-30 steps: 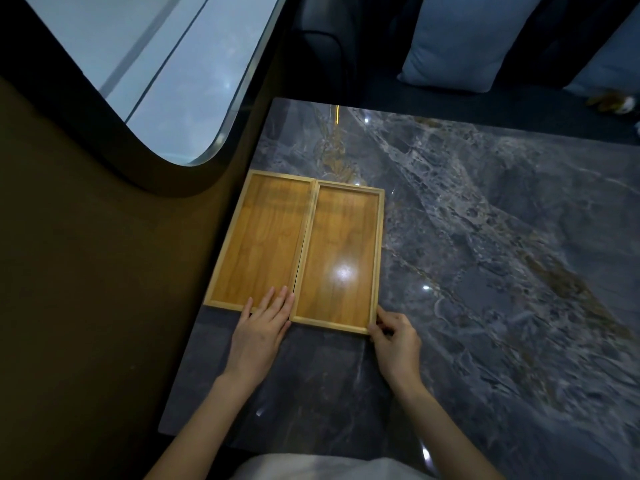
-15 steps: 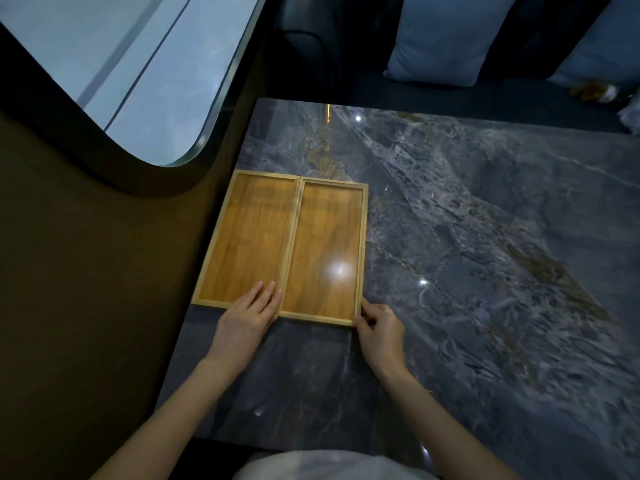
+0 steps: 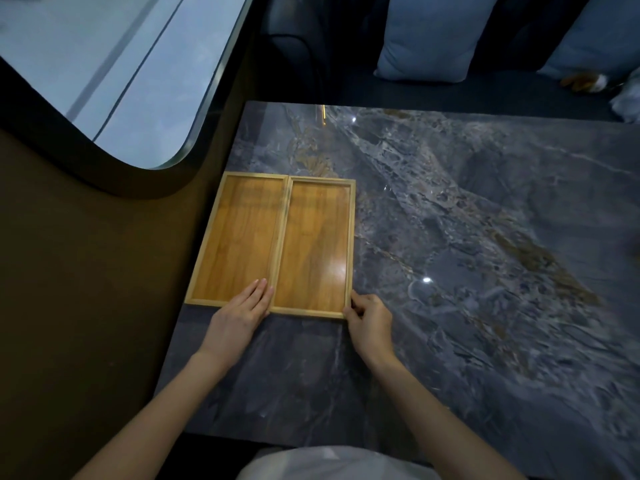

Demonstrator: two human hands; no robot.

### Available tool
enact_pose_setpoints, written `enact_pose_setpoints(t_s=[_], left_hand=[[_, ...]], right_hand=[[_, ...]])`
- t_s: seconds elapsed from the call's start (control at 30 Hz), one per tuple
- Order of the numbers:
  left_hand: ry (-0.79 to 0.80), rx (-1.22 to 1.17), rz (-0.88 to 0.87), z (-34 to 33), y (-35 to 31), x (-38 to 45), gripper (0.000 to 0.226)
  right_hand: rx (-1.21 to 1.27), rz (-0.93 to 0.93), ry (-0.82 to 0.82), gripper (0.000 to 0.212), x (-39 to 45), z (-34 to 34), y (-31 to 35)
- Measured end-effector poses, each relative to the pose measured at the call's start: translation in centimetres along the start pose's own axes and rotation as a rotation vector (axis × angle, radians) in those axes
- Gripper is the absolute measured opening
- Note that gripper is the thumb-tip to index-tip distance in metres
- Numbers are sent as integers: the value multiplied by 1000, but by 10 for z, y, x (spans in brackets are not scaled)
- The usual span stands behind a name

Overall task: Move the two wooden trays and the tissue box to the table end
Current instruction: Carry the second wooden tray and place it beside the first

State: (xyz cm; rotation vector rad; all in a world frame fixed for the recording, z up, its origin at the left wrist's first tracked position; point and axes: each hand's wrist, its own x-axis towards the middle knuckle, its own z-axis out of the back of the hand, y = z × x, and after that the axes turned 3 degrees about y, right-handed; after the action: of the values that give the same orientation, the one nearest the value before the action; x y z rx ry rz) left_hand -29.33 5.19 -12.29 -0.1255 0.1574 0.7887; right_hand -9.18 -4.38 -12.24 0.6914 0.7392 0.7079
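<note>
Two shallow wooden trays lie side by side, rims touching, at the left edge of the dark marble table (image 3: 467,237) beside the wall. My left hand (image 3: 239,315) rests flat, fingers together, on the near right corner of the left tray (image 3: 235,237). My right hand (image 3: 369,322) pinches the near right corner of the right tray (image 3: 311,247) with curled fingers. Both trays hold nothing. No tissue box is in view.
A brown wall with a rounded window (image 3: 104,74) runs along the table's left side. Beyond the far table edge is a dark sofa with blue cushions (image 3: 429,36). A small light object (image 3: 585,83) lies on the seat at the far right.
The two trays have slid a little away from me and toward the wall, with both hands following on their near corners. The right tray now sits straighter against the left one.
</note>
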Motion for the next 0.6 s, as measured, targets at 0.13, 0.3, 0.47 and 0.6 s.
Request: enact_pose_setpoints(t_s=[0.13, 0.3, 0.47, 0.6], left_hand=[[44, 83, -9, 16, -2, 4, 56], [384, 12, 178, 65, -27, 41, 38], [357, -77, 136, 110, -77, 100, 35], [287, -186, -13, 140, -146, 144, 36]], right_hand=[[-59, 56, 98, 20, 1, 8, 1], [-326, 103, 323, 23, 8, 45, 10], [-505, 269, 340, 22, 8, 114, 8], [-531, 272, 206, 20, 5, 191, -17]])
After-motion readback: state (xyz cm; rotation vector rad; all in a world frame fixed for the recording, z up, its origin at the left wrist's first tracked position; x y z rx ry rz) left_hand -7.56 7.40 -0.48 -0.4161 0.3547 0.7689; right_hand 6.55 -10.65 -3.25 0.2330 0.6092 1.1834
